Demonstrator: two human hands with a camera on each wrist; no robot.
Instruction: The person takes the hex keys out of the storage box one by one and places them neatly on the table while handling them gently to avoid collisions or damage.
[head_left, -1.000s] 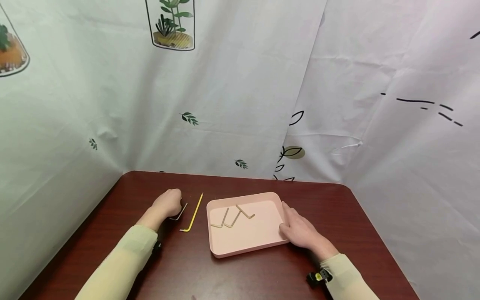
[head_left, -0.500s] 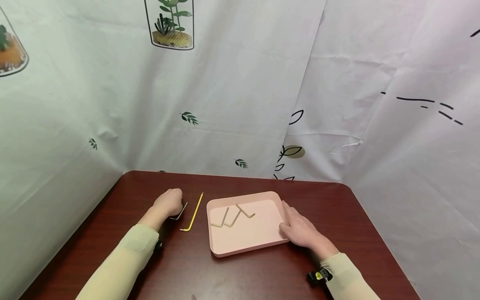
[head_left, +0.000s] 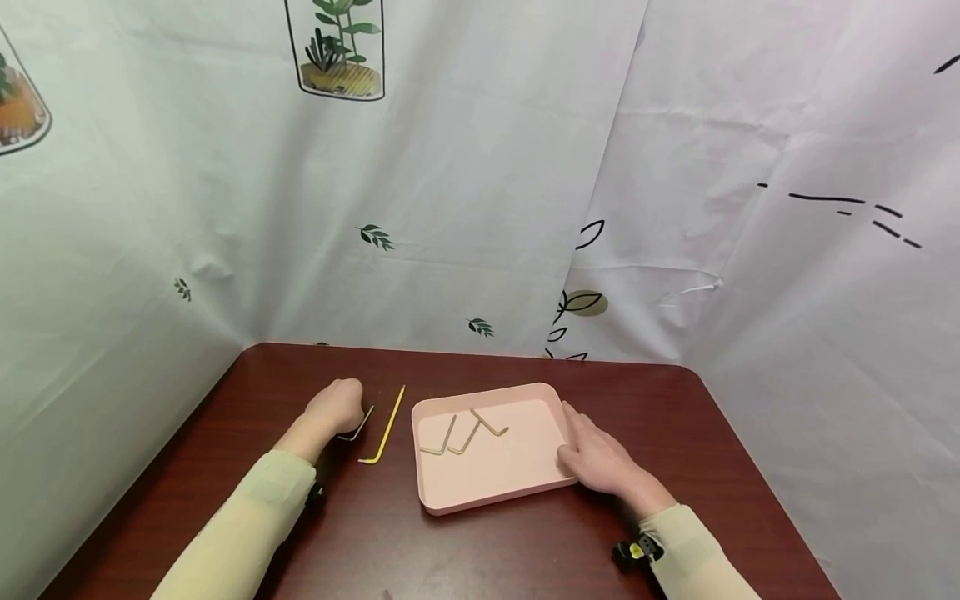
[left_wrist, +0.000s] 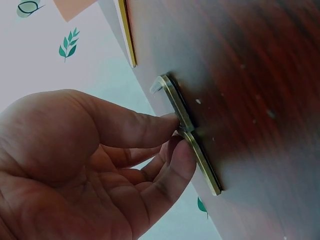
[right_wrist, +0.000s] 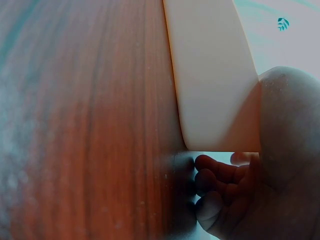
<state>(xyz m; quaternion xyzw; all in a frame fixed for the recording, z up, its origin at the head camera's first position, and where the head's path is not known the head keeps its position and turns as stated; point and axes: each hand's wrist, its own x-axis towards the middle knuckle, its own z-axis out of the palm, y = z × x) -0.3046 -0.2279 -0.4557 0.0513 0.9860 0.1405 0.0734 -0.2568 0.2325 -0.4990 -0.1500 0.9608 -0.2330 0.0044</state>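
My left hand (head_left: 335,406) is low over the table's left side, thumb and fingertips pinching a brass-coloured Allen key (left_wrist: 203,163). In the left wrist view another length of hex bar (left_wrist: 175,100) with a bent end meets it at the fingertips; I cannot tell whether this is a second key. To the right of this hand lies a longer yellow Allen key (head_left: 389,425). My right hand (head_left: 600,457) grips the right end of a pink tray (head_left: 502,475), thumb over the rim and fingers outside. Three brass-coloured Allen keys (head_left: 448,435) lie in the tray's left and middle part.
The dark red wooden table (head_left: 510,550) has rounded far corners. White printed cloth (head_left: 450,183) hangs behind it and along both sides. Each wrist wears a black strapped device (head_left: 637,552).
Both hands, the tray and the keys stay in place. Only the head view shifts very slightly.
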